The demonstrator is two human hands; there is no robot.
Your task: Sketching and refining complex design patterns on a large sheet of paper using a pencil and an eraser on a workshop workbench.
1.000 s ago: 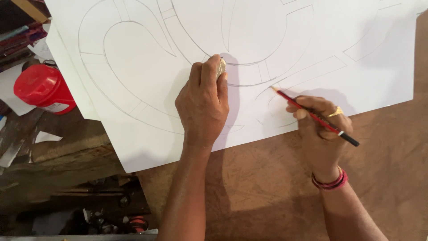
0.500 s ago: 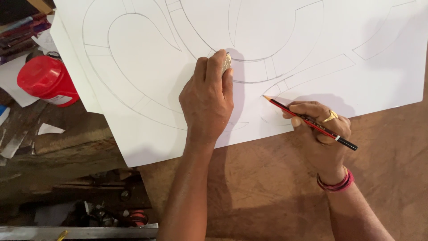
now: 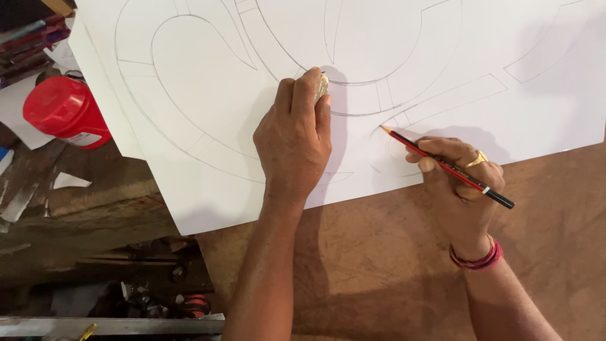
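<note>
We find the eraser (image 3: 322, 86) pinched between the fingertips of the left hand (image 3: 293, 142), pressed onto the large white sheet (image 3: 208, 95) at a curved pencil line near the sheet's middle. The right hand (image 3: 461, 183) is closed around a red-and-black pencil (image 3: 447, 167), its tip touching the sheet just right of the left hand, close to the sheet's lower edge. The sheet lies on a brown counter (image 3: 391, 271) and overhangs its left edge. Beyond that edge, well apart from both hands, stands a red lidded container (image 3: 63, 110).
</note>
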